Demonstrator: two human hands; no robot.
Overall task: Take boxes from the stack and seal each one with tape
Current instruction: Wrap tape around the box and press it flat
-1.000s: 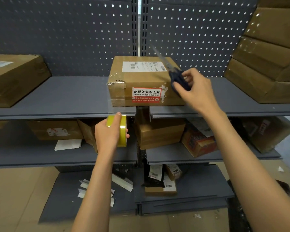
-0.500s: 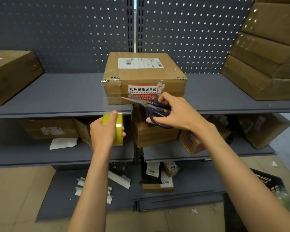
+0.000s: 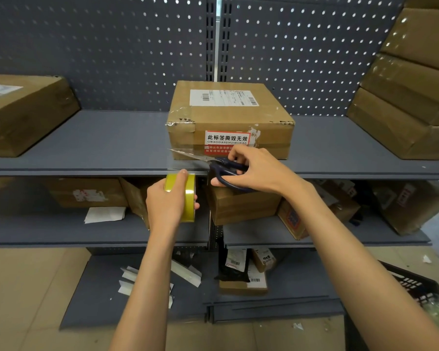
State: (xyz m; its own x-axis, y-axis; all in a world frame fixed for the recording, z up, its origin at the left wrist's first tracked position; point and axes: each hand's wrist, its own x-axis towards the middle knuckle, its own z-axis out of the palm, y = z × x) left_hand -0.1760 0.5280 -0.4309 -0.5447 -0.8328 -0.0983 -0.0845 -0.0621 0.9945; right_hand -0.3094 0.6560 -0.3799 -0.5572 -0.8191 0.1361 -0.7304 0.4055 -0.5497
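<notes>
box [image 3: 230,120] sitting on the shelf [image 3: 86,145] | left hand [image 3: 167,202] gripping the roll [image 3: 181,196], strip stretched up to the box front | right hand [image 3: 255,171] wrapped round the scissors [image 3: 213,163], blades pointing left across the strip, just above the roll | snip next, probably

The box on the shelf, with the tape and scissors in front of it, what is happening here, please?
A person is sealing the cardboard box on the grey shelf. The left hand grips the yellow tape roll below the shelf edge, with a clear strip of tape stretched up to the box front. The right hand holds dark-handled scissors, blades at the strip, ready to cut. More boxes wait in the stack on the right.
</notes>
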